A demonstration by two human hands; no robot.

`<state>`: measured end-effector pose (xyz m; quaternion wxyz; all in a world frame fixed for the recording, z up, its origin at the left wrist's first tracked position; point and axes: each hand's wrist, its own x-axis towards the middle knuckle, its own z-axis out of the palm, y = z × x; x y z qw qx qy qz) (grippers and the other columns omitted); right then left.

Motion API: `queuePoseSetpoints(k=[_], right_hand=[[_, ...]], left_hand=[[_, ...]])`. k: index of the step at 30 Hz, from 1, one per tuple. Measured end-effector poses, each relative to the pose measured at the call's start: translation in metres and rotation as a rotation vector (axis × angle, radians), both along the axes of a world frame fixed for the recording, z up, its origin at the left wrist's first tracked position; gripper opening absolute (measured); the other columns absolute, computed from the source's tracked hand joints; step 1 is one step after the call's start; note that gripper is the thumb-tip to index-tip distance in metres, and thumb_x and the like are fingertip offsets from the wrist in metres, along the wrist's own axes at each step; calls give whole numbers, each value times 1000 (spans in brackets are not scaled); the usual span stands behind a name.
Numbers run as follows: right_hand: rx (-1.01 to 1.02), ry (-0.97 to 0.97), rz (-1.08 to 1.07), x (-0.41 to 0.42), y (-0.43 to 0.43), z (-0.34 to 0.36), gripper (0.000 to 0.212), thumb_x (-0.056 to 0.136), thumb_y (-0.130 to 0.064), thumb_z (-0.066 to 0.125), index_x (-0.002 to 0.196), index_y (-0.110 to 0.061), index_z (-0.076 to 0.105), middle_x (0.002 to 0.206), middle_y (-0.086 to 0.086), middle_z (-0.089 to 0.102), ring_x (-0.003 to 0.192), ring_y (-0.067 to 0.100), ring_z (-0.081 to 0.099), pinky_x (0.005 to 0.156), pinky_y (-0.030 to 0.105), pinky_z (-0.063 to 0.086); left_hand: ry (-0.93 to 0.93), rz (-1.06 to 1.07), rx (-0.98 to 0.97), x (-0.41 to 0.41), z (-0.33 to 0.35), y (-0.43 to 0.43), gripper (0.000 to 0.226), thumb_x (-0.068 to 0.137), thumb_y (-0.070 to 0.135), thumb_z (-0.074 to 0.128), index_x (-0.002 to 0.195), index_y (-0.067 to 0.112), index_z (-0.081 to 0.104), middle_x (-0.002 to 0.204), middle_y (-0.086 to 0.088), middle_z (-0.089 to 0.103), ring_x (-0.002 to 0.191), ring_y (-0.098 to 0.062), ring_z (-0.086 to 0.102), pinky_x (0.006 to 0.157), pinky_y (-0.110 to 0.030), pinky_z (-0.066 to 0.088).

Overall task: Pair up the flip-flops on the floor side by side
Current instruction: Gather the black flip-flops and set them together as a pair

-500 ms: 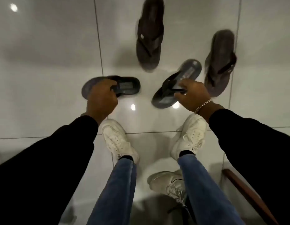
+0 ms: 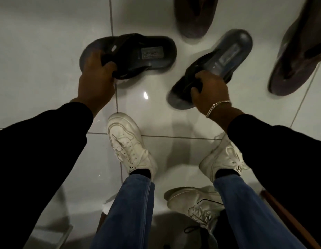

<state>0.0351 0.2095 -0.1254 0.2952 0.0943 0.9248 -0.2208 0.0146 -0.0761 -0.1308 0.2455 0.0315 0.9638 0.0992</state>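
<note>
Two black flip-flops are in my hands above the white tiled floor. My left hand (image 2: 96,72) grips the strap of the left black flip-flop (image 2: 149,54), which lies sideways with its heel to the right. My right hand (image 2: 210,88) holds the strap of the right black flip-flop (image 2: 233,49), which points diagonally up to the right. Two brown flip-flops lie farther away: one (image 2: 195,15) at the top centre, cut by the frame edge, and one (image 2: 298,51) at the far right, tilted.
My feet in white sneakers (image 2: 127,142) (image 2: 222,157) stand on the tiles below the hands. A loose white sneaker (image 2: 194,203) lies behind my right leg. A brown wooden edge (image 2: 285,218) runs along the bottom right.
Both black flip-flops look larger and closer than before, each held by its strap. The view has dropped nearer the floor, so the brown flip-flops sit partly out of frame.
</note>
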Motion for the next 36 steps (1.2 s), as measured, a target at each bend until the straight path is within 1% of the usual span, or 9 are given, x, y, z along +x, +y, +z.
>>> queuePoseSetpoints(k=[4,12,15,21,24,28,30,32,36], right_hand=[[-166,-39,-6,-1,-53,4,35,83,-13,60,117,-8,63,113,16,69,106,33,62,89,30,47],[-337,-147,183,-18,-129,9,45,83,-5,54,128,-3,56,121,24,62,112,39,57,99,43,47],[-424,-88,141,-31,-128,16,48,81,1,53,128,-3,58,121,23,64,114,37,58,101,40,47],[-147,273,-70,-94,-77,12,24,78,-4,49,92,-8,67,97,13,68,95,30,59,82,30,44],[30,298,-107,-98,-47,2,23,78,-2,49,97,-5,61,102,17,62,99,33,54,83,33,41],[187,6,-46,-77,-15,-19,66,75,-7,59,136,-1,34,143,21,34,125,44,36,102,45,39],[226,-223,43,-66,-12,-29,95,78,-18,69,148,-1,7,158,22,0,140,53,8,118,54,19],[282,-295,168,-59,-14,-35,115,78,-34,74,148,2,-10,156,27,-18,140,57,-11,120,58,1],[307,-277,235,-59,-15,-37,124,75,-40,76,146,7,-14,154,33,-18,140,56,-13,117,64,6]], left_hand=[[23,112,140,-12,1,4,23,85,14,63,106,5,64,139,-25,43,125,-44,46,102,-42,45],[68,282,259,-27,1,9,22,87,19,64,102,3,67,133,-23,46,112,-35,58,88,-25,44],[150,282,177,-35,4,6,24,90,24,57,101,5,67,129,-23,50,114,-38,53,87,-35,47],[116,24,168,-62,6,37,35,86,26,61,110,1,62,112,-23,63,106,-39,59,87,-47,52],[-16,81,136,-70,1,50,28,83,15,66,107,1,62,104,-23,68,98,-42,65,84,-49,57],[-4,105,109,-76,1,51,17,84,9,62,96,-3,66,95,-27,70,90,-47,68,77,-48,57],[0,125,94,-79,-1,43,16,85,10,61,91,-4,65,93,-28,70,88,-47,67,71,-43,53],[-1,183,102,-84,-4,29,16,85,10,60,88,-6,64,92,-29,69,87,-46,66,70,-41,51],[34,336,90,-94,-4,2,14,85,9,59,85,-5,62,92,-28,68,88,-46,65,73,-44,53]])
